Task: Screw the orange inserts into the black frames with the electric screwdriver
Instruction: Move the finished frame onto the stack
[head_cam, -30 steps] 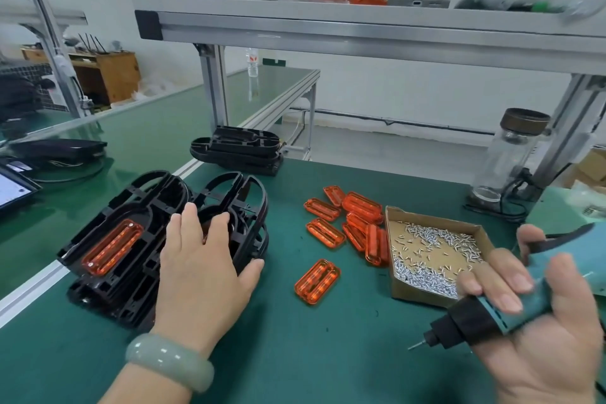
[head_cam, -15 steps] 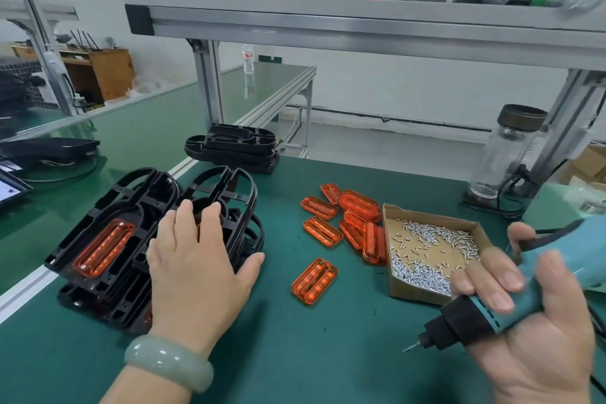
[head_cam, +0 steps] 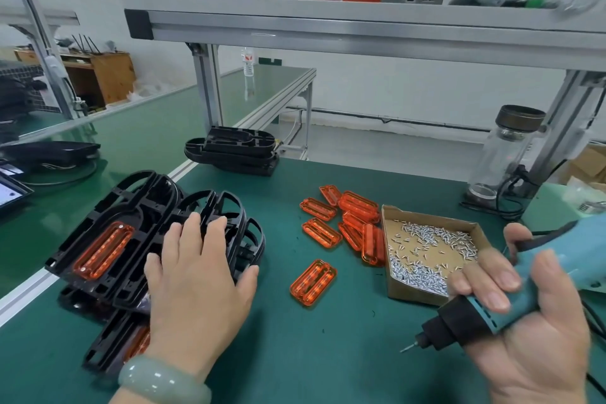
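While resting the straight-fingered left hand (head_cam: 196,282) on black frames (head_cam: 131,226) near left, judging them light, stiff, liftable by rims. Eyeing loose, probably slick orange inserts (head_cam: 349,223) centrally; gripping the electric screwdriver (head_cam: 475,316) near right in the curled right hand (head_cam: 541,348).

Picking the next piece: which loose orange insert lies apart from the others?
The lone orange insert, flat on the green mat nearest the person; the other inserts are clustered beside the cardboard screw box.
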Available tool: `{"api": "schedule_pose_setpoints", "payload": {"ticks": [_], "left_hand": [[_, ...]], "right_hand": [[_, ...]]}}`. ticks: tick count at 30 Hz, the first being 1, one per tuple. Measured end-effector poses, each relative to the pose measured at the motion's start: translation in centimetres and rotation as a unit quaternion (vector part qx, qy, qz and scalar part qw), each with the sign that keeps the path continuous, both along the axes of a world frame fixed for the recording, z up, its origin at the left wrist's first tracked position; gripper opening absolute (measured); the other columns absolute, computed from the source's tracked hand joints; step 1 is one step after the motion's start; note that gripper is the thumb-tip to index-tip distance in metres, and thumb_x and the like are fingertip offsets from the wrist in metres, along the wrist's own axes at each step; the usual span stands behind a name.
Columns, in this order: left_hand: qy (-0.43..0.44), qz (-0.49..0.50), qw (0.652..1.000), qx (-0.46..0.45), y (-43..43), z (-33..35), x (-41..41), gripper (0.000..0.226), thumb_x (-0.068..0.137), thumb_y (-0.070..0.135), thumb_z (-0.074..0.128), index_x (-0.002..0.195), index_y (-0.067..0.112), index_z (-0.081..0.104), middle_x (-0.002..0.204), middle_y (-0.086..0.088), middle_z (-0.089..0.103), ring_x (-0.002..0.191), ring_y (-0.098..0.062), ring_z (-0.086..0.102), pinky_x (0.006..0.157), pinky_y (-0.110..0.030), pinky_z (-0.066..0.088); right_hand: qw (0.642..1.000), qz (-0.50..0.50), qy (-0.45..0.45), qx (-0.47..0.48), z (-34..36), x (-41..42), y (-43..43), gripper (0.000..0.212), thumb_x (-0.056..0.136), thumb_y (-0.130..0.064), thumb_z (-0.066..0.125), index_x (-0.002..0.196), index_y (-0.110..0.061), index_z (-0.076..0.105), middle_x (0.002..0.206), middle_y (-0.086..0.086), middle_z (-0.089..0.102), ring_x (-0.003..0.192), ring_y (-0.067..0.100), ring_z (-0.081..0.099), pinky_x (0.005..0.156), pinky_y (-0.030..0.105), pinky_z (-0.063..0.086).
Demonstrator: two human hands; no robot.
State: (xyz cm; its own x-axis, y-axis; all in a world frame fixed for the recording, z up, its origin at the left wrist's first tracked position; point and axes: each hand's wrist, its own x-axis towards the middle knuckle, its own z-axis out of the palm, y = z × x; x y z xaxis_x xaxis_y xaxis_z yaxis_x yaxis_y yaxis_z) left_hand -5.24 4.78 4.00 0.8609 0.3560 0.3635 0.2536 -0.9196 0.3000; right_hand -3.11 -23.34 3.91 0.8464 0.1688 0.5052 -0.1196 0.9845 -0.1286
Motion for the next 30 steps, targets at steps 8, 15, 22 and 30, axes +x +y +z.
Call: {"api": "schedule_pose_setpoints", "payload": {"ticks": [8,15,22,30], "left_hand": [[0.000,-0.003,1.000,-0.015,0.2,0.2,0.0,0.069,0.080,0.042,0.064,0.142,0.024,0.038,0.154,-0.003,0.027,0.143,-0.027,0.016,0.111,-0.054,0.015],[-0.035,-0.008,0.998,-0.044,0.3,0.1,2.5,0.060,0.078,0.016,0.066,0.136,0.014,0.048,0.148,-0.013,0.036,0.140,-0.035,0.023,0.108,-0.061,0.018],[-0.037,-0.032,0.997,-0.059,0.3,0.5,4.7,0.060,0.083,0.021,0.063,0.139,0.017,0.043,0.151,-0.009,0.031,0.142,-0.030,0.020,0.112,-0.055,0.015],[-0.005,-0.014,1.000,-0.020,1.0,0.4,2.5,0.063,0.079,0.047,0.065,0.134,0.020,0.048,0.145,-0.003,0.041,0.139,-0.026,0.029,0.108,-0.052,0.029]], "right_hand": [[0.996,-0.082,0.022,-0.022,-0.1,0.0,0.0,0.018,0.096,-0.010,0.054,0.112,-0.003,0.051,0.067,0.015,0.054,0.052,0.027,0.058,0.067,0.040,0.052],[0.995,-0.086,0.008,-0.047,-0.2,0.1,0.1,0.019,0.100,-0.012,0.047,0.115,-0.001,0.051,0.070,0.017,0.055,0.057,0.029,0.060,0.071,0.041,0.051],[0.977,-0.168,0.027,-0.128,0.1,-0.5,0.6,0.028,0.082,-0.017,0.072,0.106,-0.011,0.060,0.061,0.001,0.049,0.044,0.012,0.052,0.059,0.026,0.052],[0.956,-0.217,0.029,-0.193,0.7,-0.9,1.4,0.036,0.072,-0.027,0.080,0.101,-0.017,0.061,0.058,-0.005,0.046,0.041,0.006,0.047,0.057,0.019,0.049]]}}
